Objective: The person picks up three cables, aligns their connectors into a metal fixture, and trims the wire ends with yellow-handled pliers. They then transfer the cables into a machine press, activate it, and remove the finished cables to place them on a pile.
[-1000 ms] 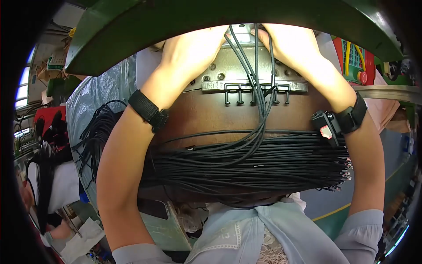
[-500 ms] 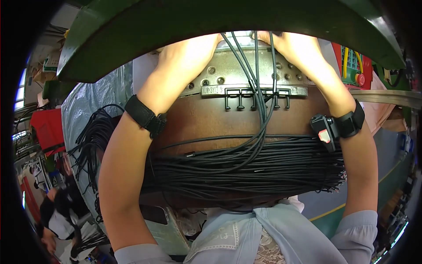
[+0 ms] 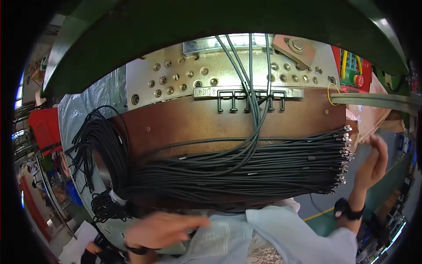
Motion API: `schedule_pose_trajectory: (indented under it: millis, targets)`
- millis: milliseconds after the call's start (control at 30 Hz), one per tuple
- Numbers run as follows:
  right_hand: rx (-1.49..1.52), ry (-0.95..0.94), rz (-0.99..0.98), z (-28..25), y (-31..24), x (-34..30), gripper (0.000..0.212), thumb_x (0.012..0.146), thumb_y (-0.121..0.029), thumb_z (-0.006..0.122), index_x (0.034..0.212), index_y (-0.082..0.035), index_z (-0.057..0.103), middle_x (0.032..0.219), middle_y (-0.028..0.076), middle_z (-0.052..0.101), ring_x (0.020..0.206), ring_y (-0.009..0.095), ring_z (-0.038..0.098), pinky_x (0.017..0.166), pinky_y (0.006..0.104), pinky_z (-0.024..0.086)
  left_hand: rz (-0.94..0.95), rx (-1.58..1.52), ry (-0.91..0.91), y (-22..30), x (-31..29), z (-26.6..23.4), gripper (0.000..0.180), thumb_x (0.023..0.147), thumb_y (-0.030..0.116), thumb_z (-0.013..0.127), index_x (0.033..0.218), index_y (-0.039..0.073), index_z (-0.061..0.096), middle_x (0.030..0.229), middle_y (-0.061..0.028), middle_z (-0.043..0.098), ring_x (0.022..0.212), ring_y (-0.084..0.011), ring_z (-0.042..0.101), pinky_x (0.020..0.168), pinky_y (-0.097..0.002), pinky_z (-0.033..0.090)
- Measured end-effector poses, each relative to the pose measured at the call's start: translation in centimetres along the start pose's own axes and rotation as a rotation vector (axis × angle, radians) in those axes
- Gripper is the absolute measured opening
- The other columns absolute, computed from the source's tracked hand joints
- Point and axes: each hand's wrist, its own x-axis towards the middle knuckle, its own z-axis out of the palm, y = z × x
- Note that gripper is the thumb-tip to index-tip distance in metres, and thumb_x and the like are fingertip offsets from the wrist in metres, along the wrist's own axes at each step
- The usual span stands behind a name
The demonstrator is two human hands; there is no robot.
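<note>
My left hand [image 3: 165,229] is low in front of my body, blurred by motion, with fingers stretched out and nothing visible in it. Beyond it lies a thick bundle of black cables [image 3: 246,169] across the brown work surface. My right hand [image 3: 372,163] is raised beside the bundle's metal-tipped ends [image 3: 345,149], apart from them, fingers extended and nothing seen in them. A few black cables [image 3: 257,105] run up over a black comb-like holder [image 3: 226,102] on a metal bar [image 3: 202,93]. Their far ends are hidden beneath the green machine frame.
The green machine frame [image 3: 220,20] arches over the far side. A perforated metal plate [image 3: 176,79] lies below it, with a bolted clamp [image 3: 296,46]. At right are a red button [image 3: 359,80] and a metal bar [image 3: 378,100]. Tied cables [image 3: 110,149] hang at left.
Both hands have come back from under the machine frame. The left is now low before my body, the right beyond the bundle's right end. The cables on the holder remain there.
</note>
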Motion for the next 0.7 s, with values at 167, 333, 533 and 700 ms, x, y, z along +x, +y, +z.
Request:
schedule_pose_trajectory:
  millis: [167, 333, 533, 700]
  targets:
    - [0.071, 0.087, 1.087, -2.6, 8.1, -14.4, 0.036, 0.093, -0.022, 0.050, 0.124, -0.004, 0.051, 0.110, 0.009, 0.059, 0.102, 0.015, 0.053, 0.091, 0.0322, 0.043, -0.423, 0.491, 1.135, -12.5, 3.7, 10.1, 0.022, 0.088, 0.020, 0.052, 0.091, 0.003, 0.065, 0.097, -0.0160, 0.064, 0.092, -0.0333, 0.060, 0.081, -0.0429, 0.045]
    - [-0.102, -0.275, 0.823, 8.8, 15.2, -11.9, 0.040, 0.092, -0.021, 0.051, 0.128, -0.005, 0.048, 0.119, 0.010, 0.055, 0.109, 0.020, 0.050, 0.096, 0.0345, 0.040, -0.620, 1.030, 0.693, -14.6, 4.1, 7.8, 0.015, 0.084, 0.014, 0.053, 0.087, 0.003, 0.063, 0.085, -0.0142, 0.063, 0.083, -0.0329, 0.058, 0.077, -0.0428, 0.044]
    - [-0.262, -0.683, 0.430, 4.9, 14.2, -27.0, 0.045, 0.091, -0.020, 0.053, 0.132, -0.006, 0.044, 0.129, 0.011, 0.051, 0.118, 0.026, 0.047, 0.103, 0.0372, 0.036, -0.288, 0.781, 1.203, -16.9, 4.0, 8.4, 0.012, 0.078, 0.007, 0.054, 0.084, 0.000, 0.063, 0.083, -0.0159, 0.063, 0.083, -0.0364, 0.057, 0.077, -0.0454, 0.042]
    - [-0.487, -0.724, 0.412, 5.4, 12.2, -23.8, 0.036, 0.085, -0.027, 0.056, 0.116, -0.010, 0.061, 0.126, 0.014, 0.054, 0.117, 0.036, 0.047, 0.103, 0.0467, 0.032, -0.119, 0.573, 1.272, -15.5, 5.7, 7.2, 0.010, 0.081, 0.007, 0.057, 0.088, 0.001, 0.061, 0.085, -0.0154, 0.062, 0.083, -0.0325, 0.058, 0.078, -0.0399, 0.045]
